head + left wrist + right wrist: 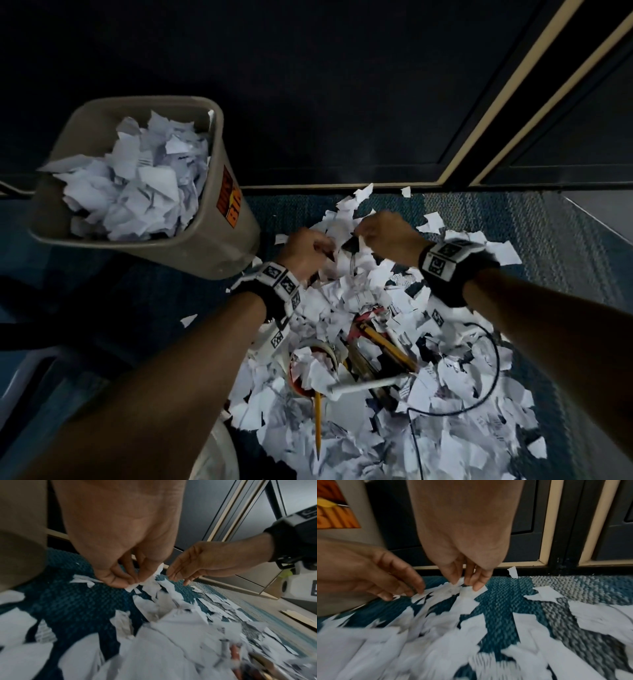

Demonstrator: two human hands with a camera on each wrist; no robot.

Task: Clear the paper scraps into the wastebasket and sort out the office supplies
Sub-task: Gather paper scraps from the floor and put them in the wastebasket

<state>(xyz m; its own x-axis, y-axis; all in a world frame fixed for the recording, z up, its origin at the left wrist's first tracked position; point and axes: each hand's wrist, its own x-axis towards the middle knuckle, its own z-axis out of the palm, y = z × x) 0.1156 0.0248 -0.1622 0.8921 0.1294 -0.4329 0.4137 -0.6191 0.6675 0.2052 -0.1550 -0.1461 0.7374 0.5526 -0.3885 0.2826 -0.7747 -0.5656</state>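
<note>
Forearms (154,387) fill the near edge of the head view, both reaching down to the blue carpet (534,219), and what a spread on it: the paper scraps (376,428) lie in a wide heap from the cabinet base back toward the person. Off to the left stands the wastebasket (219,253), upright on the carpet just beside the heap, already piled to the rim with torn paper. Half buried in the heap, a roll of tape (310,349), yellow pencils (388,346), a white pen (363,384) and a thin black cable (493,377) looping through. Up at the far end, the left hand (123,566) has its fingertips drawn together, pinching a few scraps. Right hand (467,573) just beside it, fingers pointing down and pressed onto scraps on the carpet; whether it actually grips them I cannot tell
</note>
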